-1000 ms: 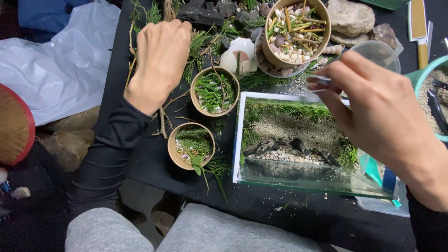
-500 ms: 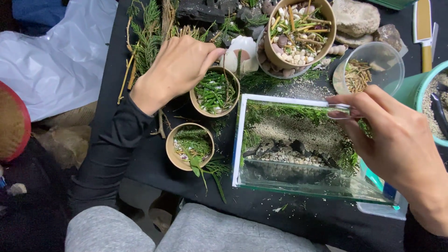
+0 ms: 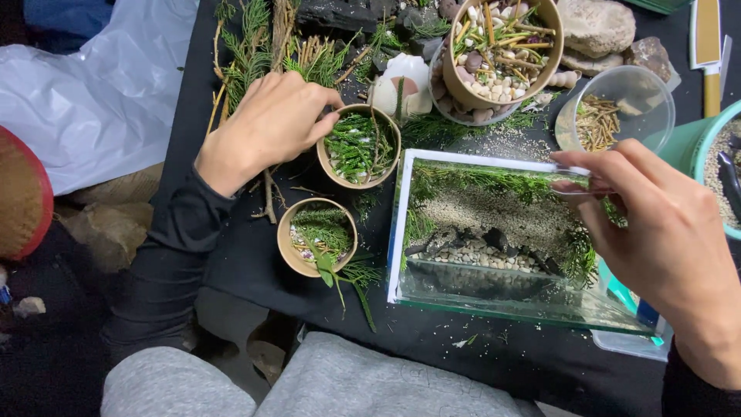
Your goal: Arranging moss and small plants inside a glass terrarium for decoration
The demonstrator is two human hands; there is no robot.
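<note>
My left hand [image 3: 262, 127] lies curled against the left rim of a small brown paper cup [image 3: 359, 147] filled with green conifer sprigs, fingertips on its edge. My right hand [image 3: 664, 232] pinches thin metal tweezers [image 3: 573, 174], whose tips hover over the back right corner of a rectangular glass tank [image 3: 397, 232]. Inside the tank are sand, a row of pale pebbles, dark stones and green sprigs along the back and sides. A second paper cup [image 3: 316, 239] with sprigs and pebbles stands in front of the first.
Behind the tank stand a large paper bowl [image 3: 502, 46] of pebbles and sticks, a clear plastic cup [image 3: 617, 108] of stick pieces, rocks [image 3: 590, 27] and a shell [image 3: 397, 81]. A teal bucket [image 3: 714, 150] of sand is at the right. Loose branches [image 3: 247, 54] lie behind my left hand.
My left hand came down from the branches to the sprig cup's rim. My right hand with the tweezers moved from the clear cup toward the tank's back right corner.
</note>
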